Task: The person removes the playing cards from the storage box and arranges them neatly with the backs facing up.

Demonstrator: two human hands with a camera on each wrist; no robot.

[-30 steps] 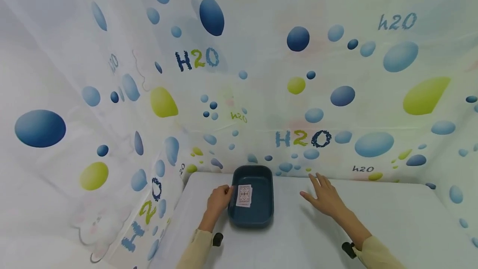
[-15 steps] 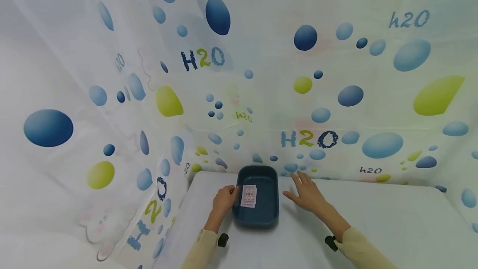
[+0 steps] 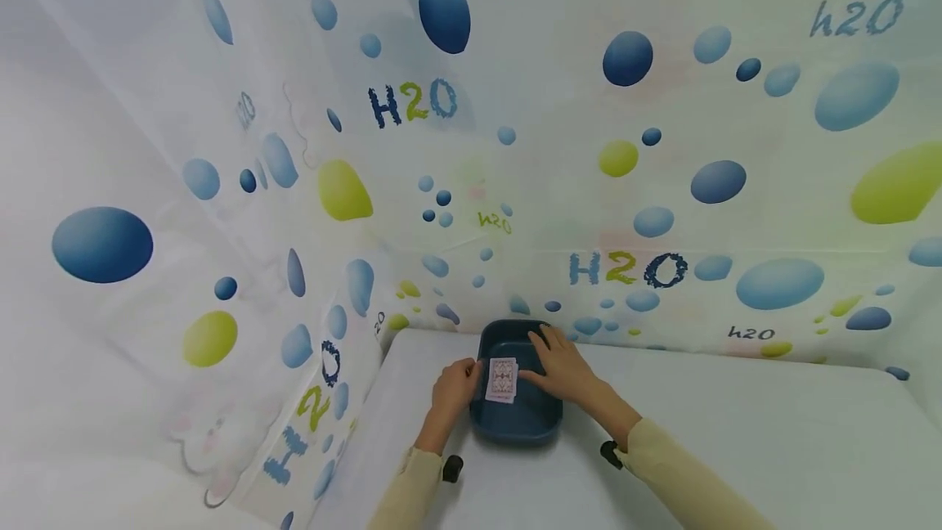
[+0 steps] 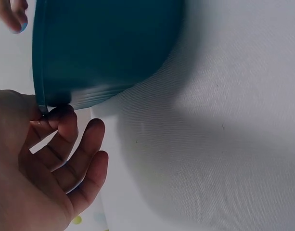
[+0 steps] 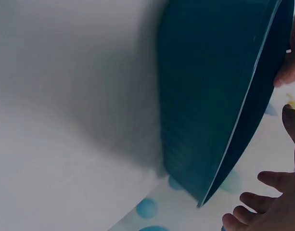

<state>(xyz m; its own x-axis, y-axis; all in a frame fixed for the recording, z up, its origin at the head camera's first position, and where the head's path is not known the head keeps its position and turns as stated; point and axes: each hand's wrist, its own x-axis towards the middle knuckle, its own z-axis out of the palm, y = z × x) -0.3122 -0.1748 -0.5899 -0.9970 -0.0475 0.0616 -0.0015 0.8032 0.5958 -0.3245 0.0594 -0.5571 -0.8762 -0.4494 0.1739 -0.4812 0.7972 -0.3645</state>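
Blue tray [image 3: 518,425] being gripped at left rim by left hand [image 3: 454,388], fingers clamped there; right hand [image 3: 567,368] being held over tray, fingers apart, near playing cards [image 3: 502,380].

We count one left hand [image 3: 454,389], one right hand [image 3: 565,370], two sleeves [image 3: 407,487], two wrist gadgets [image 3: 452,469], one tray [image 3: 518,435] and one table [image 3: 751,432]. We see at least two cards [image 3: 503,378], but their exact number we cannot tell.
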